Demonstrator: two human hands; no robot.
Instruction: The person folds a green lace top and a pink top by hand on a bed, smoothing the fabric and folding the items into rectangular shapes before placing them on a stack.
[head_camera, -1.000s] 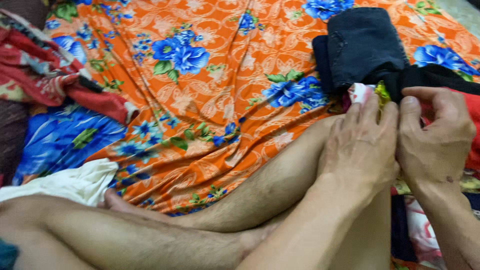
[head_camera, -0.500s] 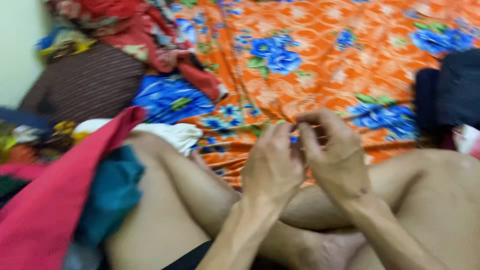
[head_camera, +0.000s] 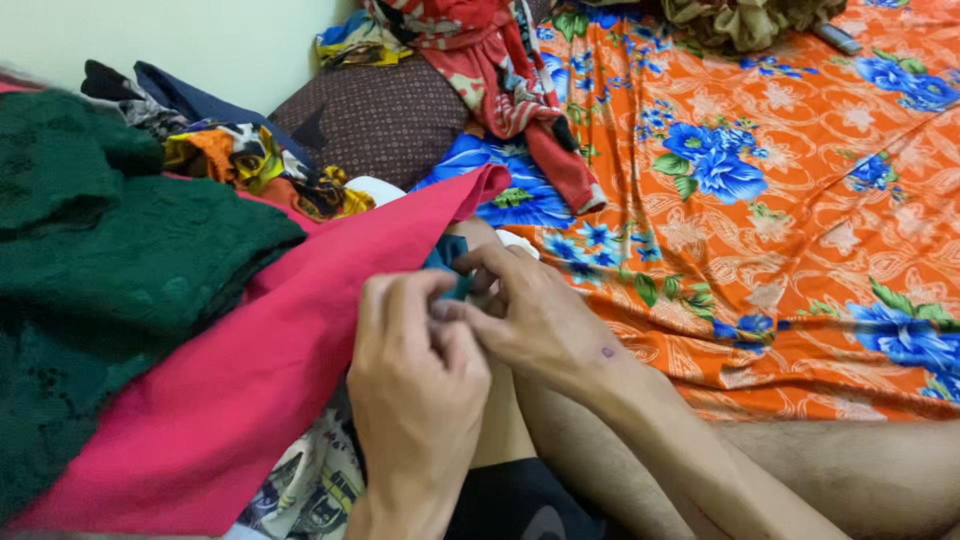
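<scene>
Both hands, left hand (head_camera: 415, 375) and right hand (head_camera: 535, 320), pinch a small teal fabric piece (head_camera: 450, 262) (mostly hidden), which could slip under the draped crimson cloth (head_camera: 250, 380).

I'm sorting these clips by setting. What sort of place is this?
Most likely a bedroom at home: an orange flowered bedsheet covers the surface, a dark dotted pillow lies by the wall, and loose clothes, like the pink cloth, are heaped around.

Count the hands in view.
2. The left hand is low at centre; the right hand is beside it, and both pinch a teal cloth at the pink cloth's edge.
</scene>
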